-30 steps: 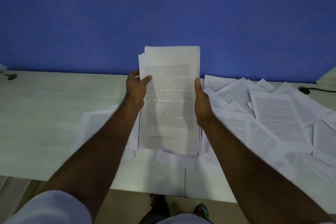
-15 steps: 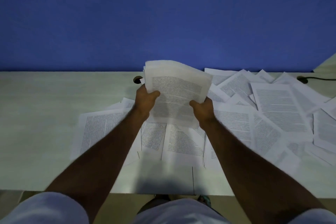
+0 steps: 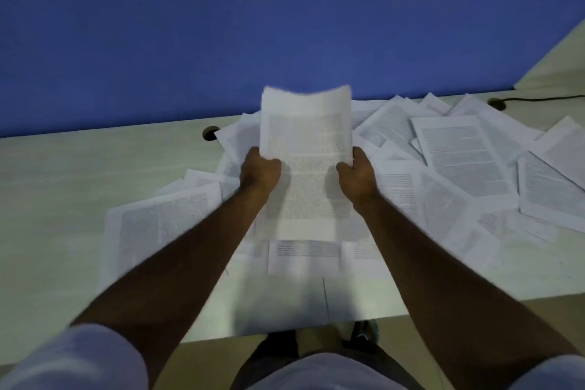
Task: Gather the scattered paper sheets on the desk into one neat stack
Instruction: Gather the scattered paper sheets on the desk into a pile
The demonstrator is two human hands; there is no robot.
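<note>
I hold a stack of printed paper sheets (image 3: pixel 306 149) upright over the middle of the pale desk (image 3: pixel 63 199), its lower edge near the desk. My left hand (image 3: pixel 259 172) grips the stack's left edge and my right hand (image 3: pixel 357 174) grips its right edge. The stack's top curls slightly and looks blurred. Several loose printed sheets (image 3: pixel 459 152) lie overlapping on the desk to the right. More loose sheets (image 3: pixel 164 225) lie under my left forearm, and one sheet (image 3: pixel 304 255) lies just in front of the stack.
A blue wall (image 3: pixel 253 25) rises behind the desk. Round cable holes (image 3: pixel 210 132) sit at the desk's back edge, with a black cable (image 3: pixel 544 99) at the far right. The desk's front edge runs above my legs and shoes (image 3: pixel 364 332).
The stack, tilted and bent half a second ago, now stands upright and straighter between both hands. My view has shifted, so the desk looks tilted.
</note>
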